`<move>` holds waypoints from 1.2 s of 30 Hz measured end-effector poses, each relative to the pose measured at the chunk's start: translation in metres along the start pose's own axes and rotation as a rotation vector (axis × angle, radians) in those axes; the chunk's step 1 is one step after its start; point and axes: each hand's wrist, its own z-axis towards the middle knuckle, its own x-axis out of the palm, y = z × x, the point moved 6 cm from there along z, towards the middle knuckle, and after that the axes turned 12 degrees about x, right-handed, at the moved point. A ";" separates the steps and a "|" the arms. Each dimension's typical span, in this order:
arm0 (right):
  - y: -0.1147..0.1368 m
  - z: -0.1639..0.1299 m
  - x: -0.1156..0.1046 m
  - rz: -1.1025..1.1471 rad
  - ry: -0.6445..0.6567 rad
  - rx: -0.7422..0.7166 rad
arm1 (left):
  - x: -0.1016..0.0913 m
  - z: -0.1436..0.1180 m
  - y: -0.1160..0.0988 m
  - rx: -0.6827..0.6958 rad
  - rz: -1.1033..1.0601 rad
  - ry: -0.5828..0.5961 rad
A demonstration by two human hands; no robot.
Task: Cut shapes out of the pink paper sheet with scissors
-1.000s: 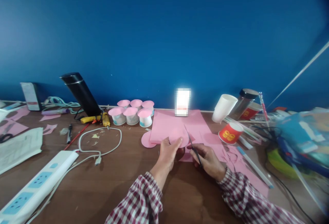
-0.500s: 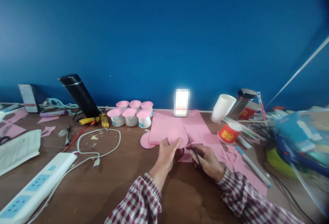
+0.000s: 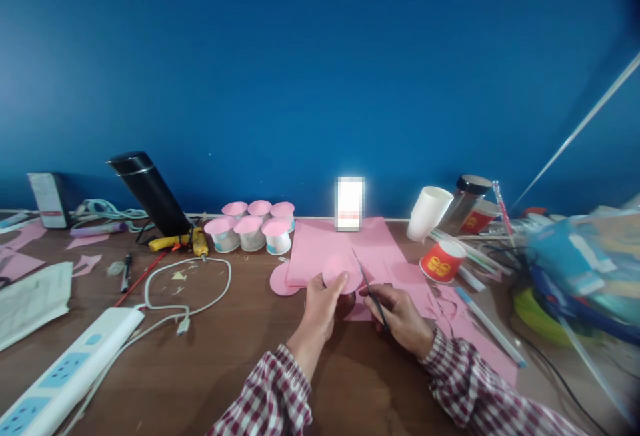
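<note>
My left hand (image 3: 323,306) pinches a round pink paper disc (image 3: 342,272) between thumb and fingers, above the table's middle. Closed around a pair of dark scissors (image 3: 371,293), my right hand (image 3: 397,316) is just right of the disc, and the blades point up and away beside its right edge. Whether the blades touch the disc I cannot tell. Behind both hands lies a stack of pink paper sheets (image 3: 315,249). Another pink disc (image 3: 283,279) rests at the stack's left corner, partly under it.
Several small cups with pink tops (image 3: 253,233) stand left of the stack. On the right are a red paper cup (image 3: 443,261), a white cup (image 3: 430,213) and pink paper scraps (image 3: 480,333). A power strip (image 3: 70,369), white cable (image 3: 187,309) and black flask (image 3: 150,189) occupy the left.
The whole view has shifted slightly, with things appearing a little further left and lower. Both hands keep their holds on the disc and the scissors.
</note>
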 end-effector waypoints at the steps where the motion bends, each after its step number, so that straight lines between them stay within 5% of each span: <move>1: 0.001 0.000 0.000 -0.001 0.000 -0.001 | 0.000 0.000 0.000 0.002 0.003 -0.002; 20: -0.007 0.000 0.000 0.012 0.018 0.020 | -0.003 0.002 -0.001 0.050 -0.002 -0.029; 29: 0.000 0.003 -0.008 0.270 -0.025 -0.008 | -0.002 0.000 -0.005 0.004 -0.088 -0.066; 36: 0.007 0.003 -0.018 -0.019 -0.228 -0.175 | -0.001 0.001 -0.004 -0.014 -0.203 -0.042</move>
